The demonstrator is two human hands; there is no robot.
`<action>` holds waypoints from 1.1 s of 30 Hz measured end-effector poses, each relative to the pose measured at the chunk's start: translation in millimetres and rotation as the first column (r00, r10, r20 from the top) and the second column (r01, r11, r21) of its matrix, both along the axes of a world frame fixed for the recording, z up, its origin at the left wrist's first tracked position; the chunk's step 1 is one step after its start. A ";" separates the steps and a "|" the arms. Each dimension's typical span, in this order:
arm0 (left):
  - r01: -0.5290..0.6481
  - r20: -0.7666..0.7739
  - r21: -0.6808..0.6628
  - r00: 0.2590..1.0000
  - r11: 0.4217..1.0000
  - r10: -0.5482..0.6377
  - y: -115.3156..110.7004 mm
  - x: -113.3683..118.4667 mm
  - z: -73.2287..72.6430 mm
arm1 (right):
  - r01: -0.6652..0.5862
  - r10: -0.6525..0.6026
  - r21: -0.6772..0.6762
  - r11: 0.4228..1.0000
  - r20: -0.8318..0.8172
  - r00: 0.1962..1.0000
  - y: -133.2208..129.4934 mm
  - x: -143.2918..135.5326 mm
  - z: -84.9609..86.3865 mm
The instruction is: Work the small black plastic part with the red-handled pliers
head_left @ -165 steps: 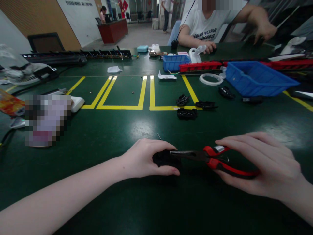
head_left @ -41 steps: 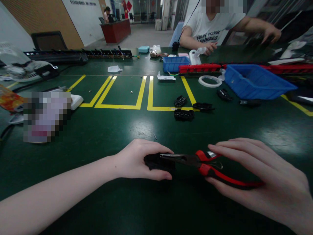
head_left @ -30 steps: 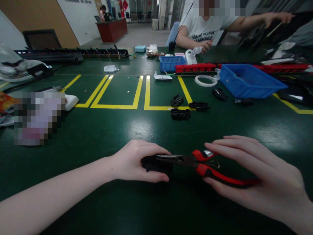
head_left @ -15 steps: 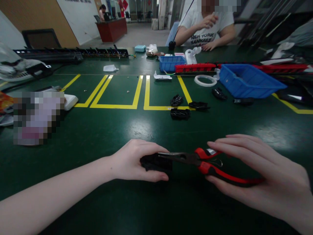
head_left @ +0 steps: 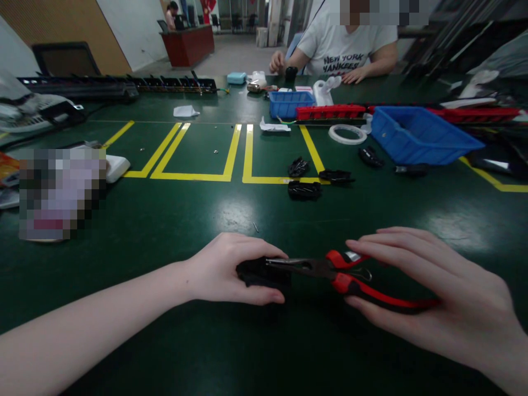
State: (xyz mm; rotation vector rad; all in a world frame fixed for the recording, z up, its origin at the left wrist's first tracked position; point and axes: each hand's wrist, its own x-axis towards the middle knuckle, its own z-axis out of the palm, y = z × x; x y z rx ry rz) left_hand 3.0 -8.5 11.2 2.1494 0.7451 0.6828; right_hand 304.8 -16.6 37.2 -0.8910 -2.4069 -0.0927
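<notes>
My left hand [head_left: 231, 269] grips a black plastic part [head_left: 264, 275] between thumb and fingers, low over the dark green table. In my right hand [head_left: 445, 291] are needle-nose pliers [head_left: 340, 269] with red and black handles. Their jaws point left and reach the top of the black part, near my left fingertips. Something small and shiny shows at the jaw tips, too small to name. A thin metal pin [head_left: 256, 227] lies on the table just beyond my left hand.
Several black plastic parts [head_left: 304, 190] lie beyond my hands by yellow tape lines. Further back are a large blue bin [head_left: 424, 137], a smaller blue bin [head_left: 291, 104] and a roll of white tape [head_left: 347, 134]. Across the table sits a person in a white shirt [head_left: 350, 44].
The pliers and my right hand have shifted slightly left, the jaws still at the black part. Across the table, the person's raised hand has come down to the left.
</notes>
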 end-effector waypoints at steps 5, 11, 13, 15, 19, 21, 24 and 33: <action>-0.001 -0.011 -0.005 1.000 1.000 0.001 -0.2 -0.2 -0.1 | 0.009 -0.009 -0.013 1.000 0.000 1.000 0.4 -1.0 0.1; -0.016 -0.008 -0.012 1.000 1.000 0.016 -1.2 0.1 -0.6 | 0.020 -0.021 -0.075 0.997 -0.017 1.000 -1.5 0.0 0.5; -0.019 -0.005 -0.016 1.000 1.000 0.018 -1.2 0.5 -0.5 | 0.025 -0.026 -0.078 0.997 -0.010 1.000 -1.6 0.1 -0.9; -0.019 -0.001 -0.013 1.000 1.000 0.019 -1.1 0.7 -0.3 | 0.034 -0.035 -0.078 0.996 -0.008 0.999 -1.5 0.0 -2.8; -0.015 0.013 -0.010 1.000 1.000 0.016 -0.8 -0.1 0.7 | 0.037 -0.038 -0.059 0.998 -0.014 0.999 0.0 0.9 -4.7; -0.014 0.036 -0.017 0.999 1.000 0.015 -0.7 -0.7 1.3 | 0.035 -0.035 -0.055 0.998 0.010 0.999 1.1 2.2 -3.9; -0.012 0.057 -0.026 0.998 1.000 0.013 -0.8 -1.0 1.4 | 0.025 -0.024 -0.040 0.999 0.023 0.999 2.9 4.0 -1.8; 0.005 0.076 -0.024 0.997 1.000 -0.003 0.2 0.3 0.1 | -0.012 0.012 -0.007 1.000 0.038 0.999 5.2 1.9 -0.4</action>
